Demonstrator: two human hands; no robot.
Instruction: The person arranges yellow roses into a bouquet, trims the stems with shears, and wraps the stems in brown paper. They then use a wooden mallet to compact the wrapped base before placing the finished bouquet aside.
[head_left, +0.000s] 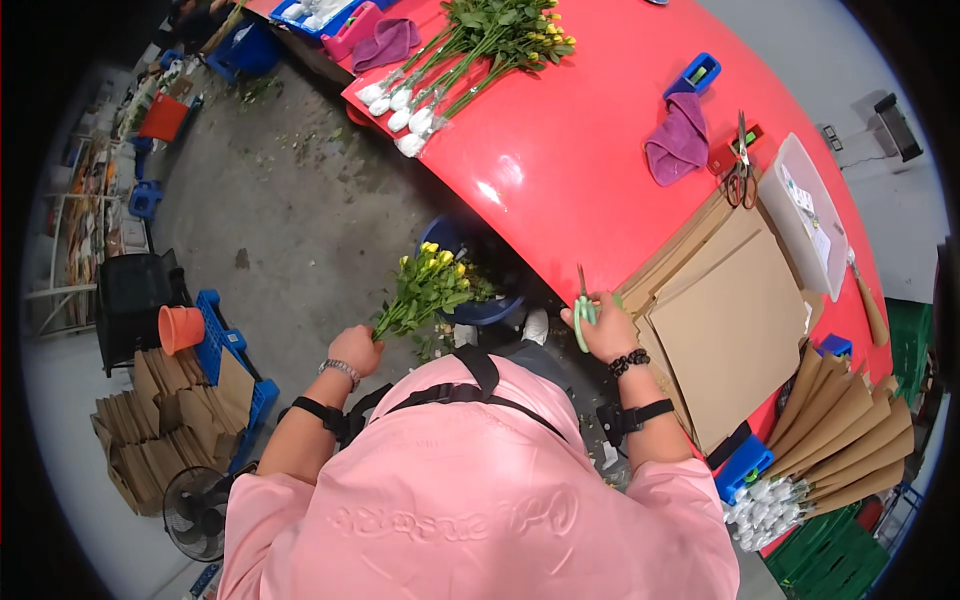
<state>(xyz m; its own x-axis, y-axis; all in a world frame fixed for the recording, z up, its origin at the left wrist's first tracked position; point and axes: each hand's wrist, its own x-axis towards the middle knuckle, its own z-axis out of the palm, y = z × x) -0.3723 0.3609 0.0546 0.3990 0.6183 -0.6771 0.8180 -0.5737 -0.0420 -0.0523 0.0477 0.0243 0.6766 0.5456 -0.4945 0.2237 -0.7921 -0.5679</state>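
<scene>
My left hand (357, 349) is closed round the stems of a bunch of yellow roses (430, 285), held out to the left with the leafy heads pointing away from me. The cut ends are hidden. A dark blue tub (505, 307) stands on the floor just beyond the flowers, with green leaves inside. In my right hand (610, 330) is a pair of green-handled pruning shears (584, 308), their blades pointing away, close to the near edge of the red table (530, 190). Whether the blades are apart I cannot tell.
Wrapped rose bunches (470, 65) lie at the table's far end. Brown paper sheets (730, 310), scissors (741, 165), a purple cloth (678, 140) and a white bin (803, 215) lie to the right. Paper-wrapped bundles (850, 430) are at the near right. A fan (196, 513) and blue pallet (222, 335) stand left.
</scene>
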